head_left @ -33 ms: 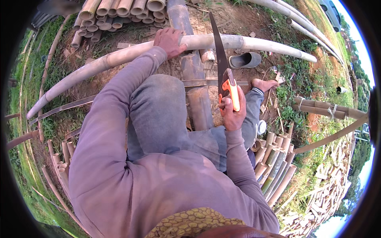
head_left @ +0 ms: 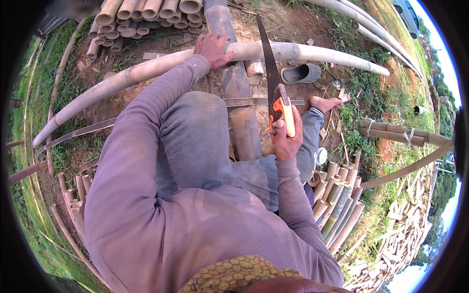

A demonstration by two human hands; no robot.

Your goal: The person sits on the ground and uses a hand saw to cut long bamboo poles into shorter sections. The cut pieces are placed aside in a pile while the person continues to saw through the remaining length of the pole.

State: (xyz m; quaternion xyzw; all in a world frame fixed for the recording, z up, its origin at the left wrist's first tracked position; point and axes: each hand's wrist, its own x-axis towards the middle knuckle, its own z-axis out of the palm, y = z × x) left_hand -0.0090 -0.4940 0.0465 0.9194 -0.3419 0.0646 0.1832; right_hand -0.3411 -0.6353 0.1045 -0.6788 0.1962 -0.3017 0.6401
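A long pale bamboo pole (head_left: 312,52) lies crosswise in front of me and rests on a thick dark bamboo support (head_left: 235,83). My left hand (head_left: 214,51) grips the pole from above, its fingers over the far side. My right hand (head_left: 288,140) is closed round the orange handle of a handsaw (head_left: 269,63). The dark blade points away from me and crosses the pole to the right of my left hand. Whether its teeth touch the bamboo, I cannot tell. My bent knee is close below the pole.
Cut bamboo tubes (head_left: 146,14) are stacked at the far left, with more upright bundles (head_left: 339,205) at the near right and left. A dark clog (head_left: 300,73) lies beyond my bare foot (head_left: 325,103). A flat strip (head_left: 254,102) crosses the support. Wood scraps (head_left: 395,239) heap at right.
My left hand has shifted slightly to the right along the pole, toward the saw blade. The saw and my right hand have hardly moved.
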